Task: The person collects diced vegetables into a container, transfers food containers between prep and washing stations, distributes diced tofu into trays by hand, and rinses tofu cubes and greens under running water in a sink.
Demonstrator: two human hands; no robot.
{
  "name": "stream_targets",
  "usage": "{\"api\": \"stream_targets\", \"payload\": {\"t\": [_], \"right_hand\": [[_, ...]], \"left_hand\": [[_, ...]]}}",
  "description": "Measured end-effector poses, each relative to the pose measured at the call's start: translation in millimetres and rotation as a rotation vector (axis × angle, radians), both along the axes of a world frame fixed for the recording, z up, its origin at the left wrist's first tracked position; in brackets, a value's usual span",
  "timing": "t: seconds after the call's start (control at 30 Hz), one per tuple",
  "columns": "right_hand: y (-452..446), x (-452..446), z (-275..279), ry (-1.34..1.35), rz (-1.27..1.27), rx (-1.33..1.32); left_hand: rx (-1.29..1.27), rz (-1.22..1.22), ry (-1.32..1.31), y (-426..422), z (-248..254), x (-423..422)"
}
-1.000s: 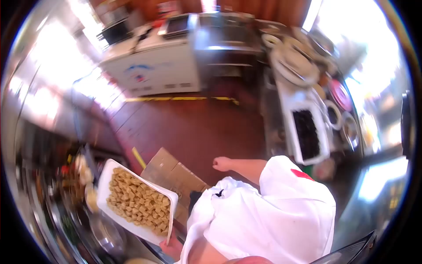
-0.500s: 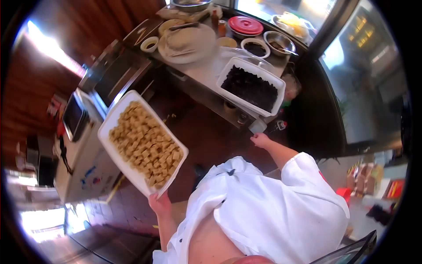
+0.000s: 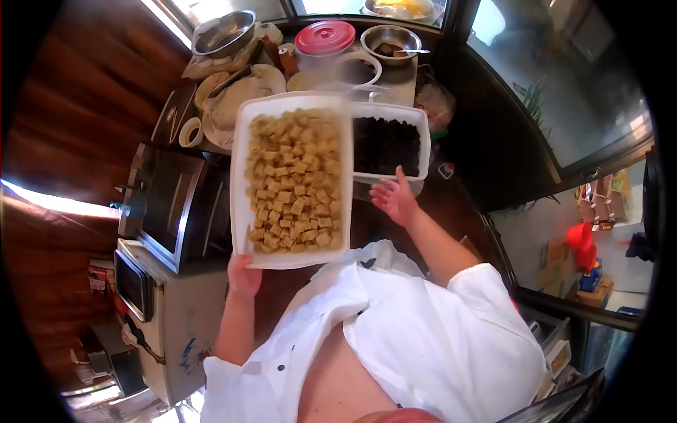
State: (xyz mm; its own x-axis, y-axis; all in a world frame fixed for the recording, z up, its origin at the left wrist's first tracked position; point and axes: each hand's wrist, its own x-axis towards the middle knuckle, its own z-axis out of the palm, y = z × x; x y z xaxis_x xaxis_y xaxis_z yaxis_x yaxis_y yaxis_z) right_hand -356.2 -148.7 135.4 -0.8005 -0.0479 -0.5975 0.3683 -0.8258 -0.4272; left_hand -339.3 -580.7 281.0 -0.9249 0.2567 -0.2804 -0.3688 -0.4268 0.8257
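Note:
My left hand [image 3: 244, 275] grips the near-left corner of a white plastic tray [image 3: 241, 190]. Small tan cubes [image 3: 297, 201] fill this tray, which is held up in front of my body. My right hand [image 3: 396, 199] is open, fingers spread, just in front of a second white tray [image 3: 424, 151]. Dark, nearly black pieces [image 3: 388, 144] lie in that second tray on the counter. The raised tray hides its left end.
On the counter stand a red-lidded tub [image 3: 324, 37], a steel bowl with a spoon [image 3: 390, 44], a large steel bowl [image 3: 224, 35] and a small white bowl [image 3: 190, 132]. A metal oven-like unit [image 3: 169, 197] is at left; a dark-framed glass door [image 3: 564, 92] is at right.
The tray of cubes has swung right and turned upright in view, beside the dark-filled tray. My right hand has risen and opened; the small pale translucent item no longer shows in it.

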Motion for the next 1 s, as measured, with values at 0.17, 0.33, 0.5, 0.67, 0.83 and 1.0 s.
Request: {"api": "stream_targets", "payload": {"t": [0.17, 0.33, 0.5, 0.67, 0.83, 1.0], "right_hand": [[15.5, -2.8, 119.6, 0.381, -0.009, 0.176], [48.0, -13.5, 82.5, -0.045, -0.154, 0.292], [19.9, -21.2, 58.0, -0.116, -0.340, 0.177], [-11.8, -44.2, 27.2, -0.217, -0.523, 0.047], [-5.9, -12.7, 35.8, -0.400, -0.603, 0.146], [-25.7, 116.8, -3.5, -0.551, -0.657, 0.274]], "left_hand": [[-0.086, -0.295, -0.044, 34.1, 8.5, -122.5], [-0.358, -0.609, 0.004, 106.4, 12.9, -258.2], [-0.554, -0.682, 0.120, 204.8, -10.5, -373.4], [-0.802, -0.632, 0.258, 273.3, -82.6, -444.1], [-1.430, -0.298, 1.055, 265.5, -124.5, -409.8], [-1.178, -0.229, 1.187, 232.6, -119.8, -325.8]]}}
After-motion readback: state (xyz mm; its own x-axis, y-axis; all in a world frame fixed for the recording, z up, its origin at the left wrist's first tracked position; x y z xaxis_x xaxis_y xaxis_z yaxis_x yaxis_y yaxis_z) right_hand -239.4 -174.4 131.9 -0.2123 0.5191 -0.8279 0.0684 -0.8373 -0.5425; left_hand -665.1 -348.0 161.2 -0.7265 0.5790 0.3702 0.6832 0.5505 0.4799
